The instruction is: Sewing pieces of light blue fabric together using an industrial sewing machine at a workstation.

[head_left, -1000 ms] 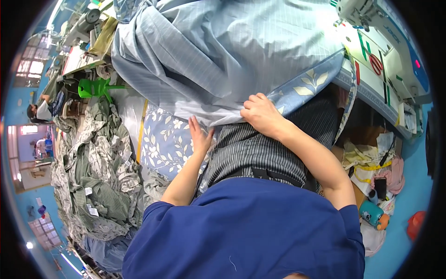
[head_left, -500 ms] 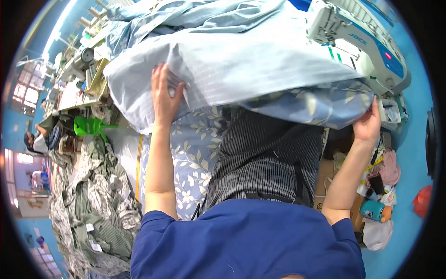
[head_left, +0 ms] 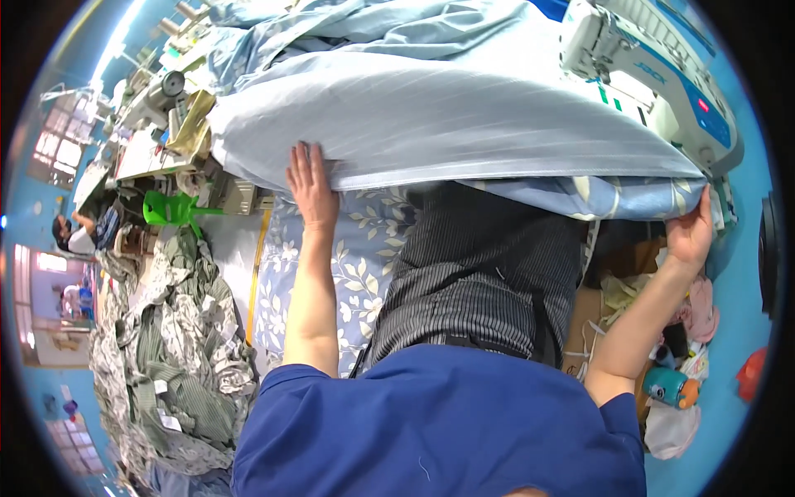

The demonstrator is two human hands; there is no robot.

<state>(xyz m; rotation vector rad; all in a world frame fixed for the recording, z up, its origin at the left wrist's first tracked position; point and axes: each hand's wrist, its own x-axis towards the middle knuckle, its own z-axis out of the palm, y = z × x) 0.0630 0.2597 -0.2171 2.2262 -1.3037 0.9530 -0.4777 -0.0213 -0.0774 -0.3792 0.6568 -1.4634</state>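
A large sheet of light grey-blue fabric (head_left: 464,116) lies spread across the table, its near edge running straight from side to side over my lap. Beneath that edge, at the right, shows its blue side with pale leaves. My left hand (head_left: 312,184) lies flat against the near left part of the fabric, fingers stretched out. At the far right corner my right hand (head_left: 690,232) pinches the fabric's edge between thumb and fingers. Just beyond that corner stands a white and blue sewing machine (head_left: 662,83).
More blue cloth (head_left: 373,33) lies bunched at the back. A green plastic stool (head_left: 170,209) stands at left, above a heap of green and patterned fabric (head_left: 178,364). A turquoise bottle (head_left: 669,387) sits low at right. Another person (head_left: 83,230) is far left.
My right hand has moved right with the fabric corner, drawing the near edge straighter. My left hand has slid slightly down and right, and the folds beside it have smoothed out.
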